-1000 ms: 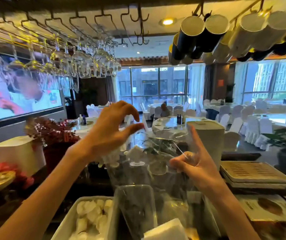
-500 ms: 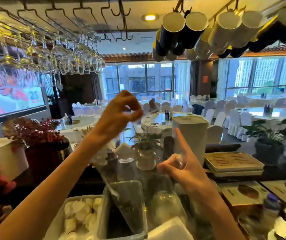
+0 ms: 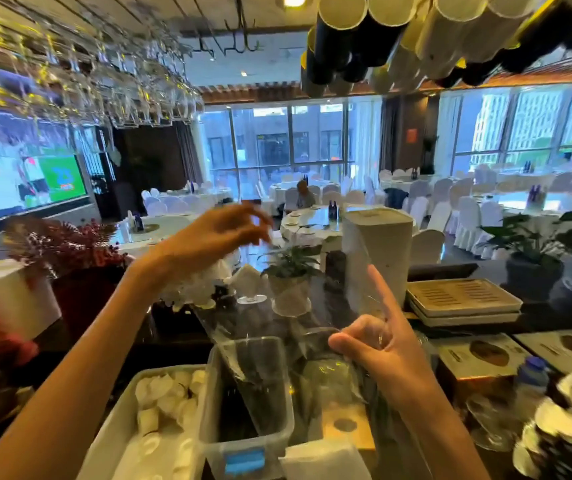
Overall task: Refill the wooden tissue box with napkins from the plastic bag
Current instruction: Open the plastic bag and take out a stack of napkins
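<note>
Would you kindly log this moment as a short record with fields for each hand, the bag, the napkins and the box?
left hand: raised, blurred, fingertips pinched; whether it grips the bag is unclear
right hand: pinching the bag's edge, index finger extended
plastic bag: clear, held up between the hands, looks empty
napkins: white stack at the bottom edge
wooden tissue box: partly visible below the bag
</note>
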A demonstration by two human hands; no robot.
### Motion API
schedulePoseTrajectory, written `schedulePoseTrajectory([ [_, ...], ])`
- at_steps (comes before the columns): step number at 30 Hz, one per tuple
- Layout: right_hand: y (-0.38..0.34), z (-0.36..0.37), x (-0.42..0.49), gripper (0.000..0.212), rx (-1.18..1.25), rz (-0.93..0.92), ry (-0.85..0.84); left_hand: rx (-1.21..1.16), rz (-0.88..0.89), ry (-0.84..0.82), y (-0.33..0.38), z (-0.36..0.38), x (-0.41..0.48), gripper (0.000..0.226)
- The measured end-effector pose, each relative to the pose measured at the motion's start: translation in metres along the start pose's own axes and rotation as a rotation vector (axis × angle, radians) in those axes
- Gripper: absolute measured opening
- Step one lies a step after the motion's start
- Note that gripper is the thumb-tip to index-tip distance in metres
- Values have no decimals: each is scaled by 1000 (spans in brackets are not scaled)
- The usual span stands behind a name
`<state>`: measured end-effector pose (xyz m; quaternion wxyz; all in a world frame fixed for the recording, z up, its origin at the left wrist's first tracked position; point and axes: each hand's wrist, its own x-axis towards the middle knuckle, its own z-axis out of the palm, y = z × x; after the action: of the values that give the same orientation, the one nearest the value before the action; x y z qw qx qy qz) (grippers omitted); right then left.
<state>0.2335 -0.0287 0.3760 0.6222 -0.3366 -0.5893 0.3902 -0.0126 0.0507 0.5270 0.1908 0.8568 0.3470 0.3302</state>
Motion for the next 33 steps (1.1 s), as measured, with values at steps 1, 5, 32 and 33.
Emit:
schedulePoseTrajectory([
  [1, 6, -3, -5, 109, 7, 11, 12, 37, -30, -116, -8, 9, -11, 23],
  [5, 30, -12, -26, 104, -32, 119, 7, -19, 4, -125, -27, 50, -36, 4],
  [32, 110, -7, -191, 31, -1169, -374, -153, 429, 180, -490, -101, 274, -142, 33],
  [33, 113, -5, -186, 37, -1261, -300, -252, 426, 180, -491, -101, 274, -140, 32],
])
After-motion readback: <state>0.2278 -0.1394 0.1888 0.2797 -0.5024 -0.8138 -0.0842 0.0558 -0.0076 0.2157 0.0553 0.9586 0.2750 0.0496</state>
